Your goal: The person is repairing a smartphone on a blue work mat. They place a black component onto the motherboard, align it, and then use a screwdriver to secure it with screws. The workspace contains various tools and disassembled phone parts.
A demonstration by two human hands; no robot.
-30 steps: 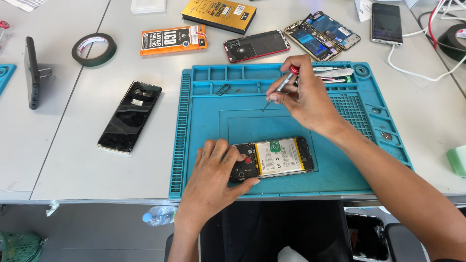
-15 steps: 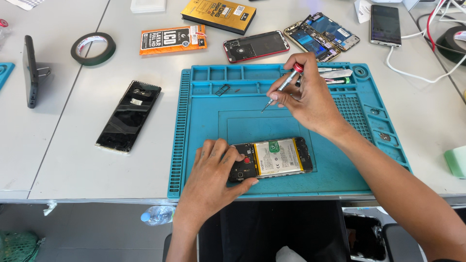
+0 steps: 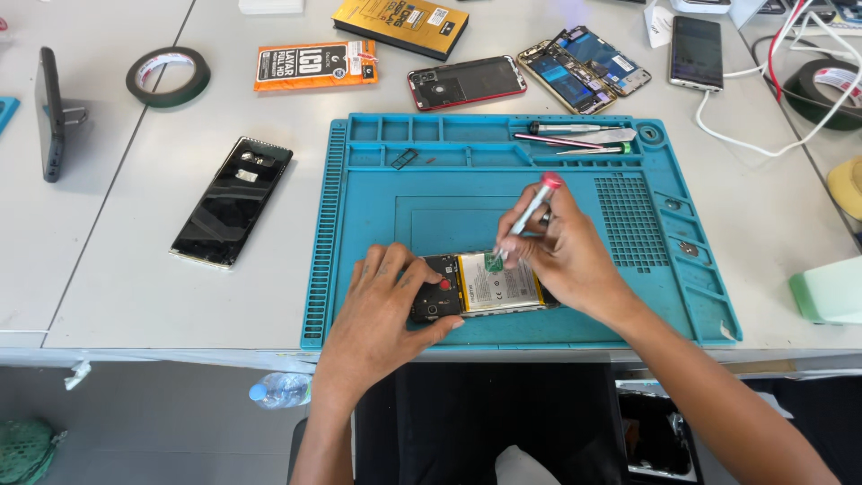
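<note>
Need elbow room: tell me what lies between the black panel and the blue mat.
Head view: only bare white table separates the black panel from the blue mat.

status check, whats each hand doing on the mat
Left hand pins the opened phone on the blue mat. Right hand holds the screwdriver, tip on the phone's upper edge. Nothing blocking.

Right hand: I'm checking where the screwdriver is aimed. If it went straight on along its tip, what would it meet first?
The right hand angles the screwdriver down-left; its tip would first meet the open phone, apparently the green part above the battery.
</note>
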